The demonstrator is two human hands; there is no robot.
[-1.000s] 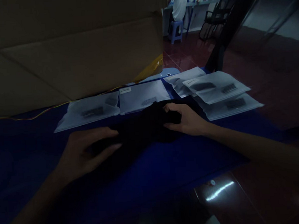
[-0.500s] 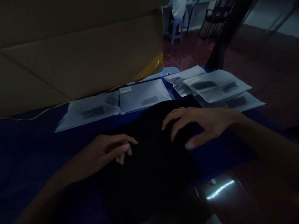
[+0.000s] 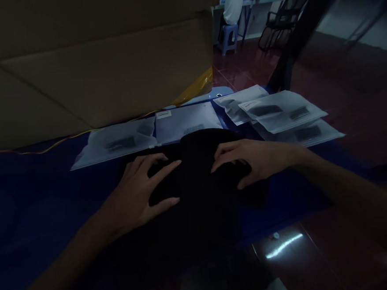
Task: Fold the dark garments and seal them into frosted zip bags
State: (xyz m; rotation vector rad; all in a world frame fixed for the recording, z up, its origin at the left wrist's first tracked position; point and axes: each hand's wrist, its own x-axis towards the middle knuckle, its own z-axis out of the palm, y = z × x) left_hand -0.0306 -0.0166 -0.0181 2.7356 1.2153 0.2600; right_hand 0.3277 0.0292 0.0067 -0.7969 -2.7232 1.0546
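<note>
A black cloth-like item lies across the blue table surface in front of me; its details are lost in the dark. On its left side rests my left hand, fingers spread and thumb apart. My right hand is on its right side, fingers bent and apart from the thumb, with nothing seen gripped. Behind the black item lie a translucent bag, a white labelled packet and several overlapping translucent bags to the right.
A large cardboard box with yellow tape stands at the back left. A thin yellow cable runs along its base. Farther back, a person sits on a blue stool near a black chair. A dark post rises at right.
My left hand has spread its fingers and moved slightly up over the black item. My right hand's fingers have bent a little more. The black item's far edge has shifted and looks flatter on the left.
</note>
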